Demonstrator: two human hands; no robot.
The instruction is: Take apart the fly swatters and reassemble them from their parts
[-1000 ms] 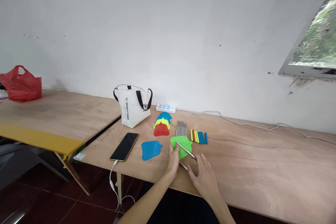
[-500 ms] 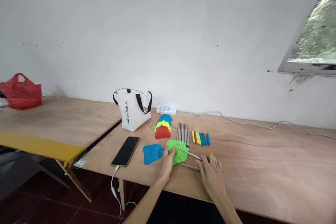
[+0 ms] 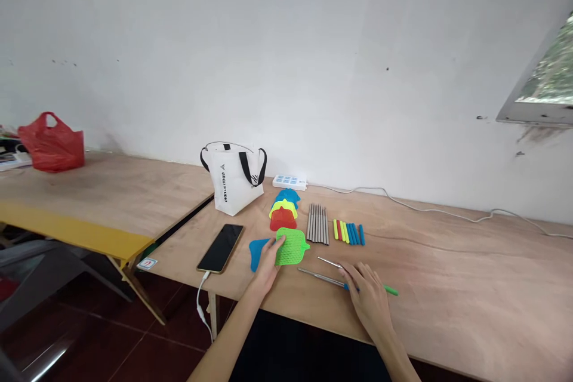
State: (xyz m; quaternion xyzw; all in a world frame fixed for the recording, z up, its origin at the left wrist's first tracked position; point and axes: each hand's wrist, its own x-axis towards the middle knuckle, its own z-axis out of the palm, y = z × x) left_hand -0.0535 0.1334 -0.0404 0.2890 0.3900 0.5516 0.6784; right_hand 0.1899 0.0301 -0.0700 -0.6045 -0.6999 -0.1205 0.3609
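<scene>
My left hand [image 3: 267, 262] is closed on the edge of a green perforated fly-swatter head [image 3: 292, 246], whose short socket points right. Partly hidden behind that hand lies a blue fly-swatter head [image 3: 256, 250]. My right hand [image 3: 366, 289] is closed over a thin metal rod [image 3: 329, 262] with a green handle [image 3: 391, 290] showing past the fingers. The rod's tip is apart from the green head. Just below it, a second metal rod [image 3: 320, 276] with a blue handle lies on the table, its far end hidden under my right hand.
Blue [image 3: 287, 195], yellow [image 3: 283, 208] and red swatter heads [image 3: 283, 219] overlap behind the green one. Several metal rods [image 3: 318, 224] and coloured handles [image 3: 348, 231] lie in rows. A phone [image 3: 221, 248], a white bag [image 3: 235, 182] and a power strip [image 3: 289, 182] are on the table [image 3: 447, 274].
The green head and my left hand have moved left, now covering part of the blue head. The rod's tip, which was over the green head, is now clear of it. The view has shifted slightly.
</scene>
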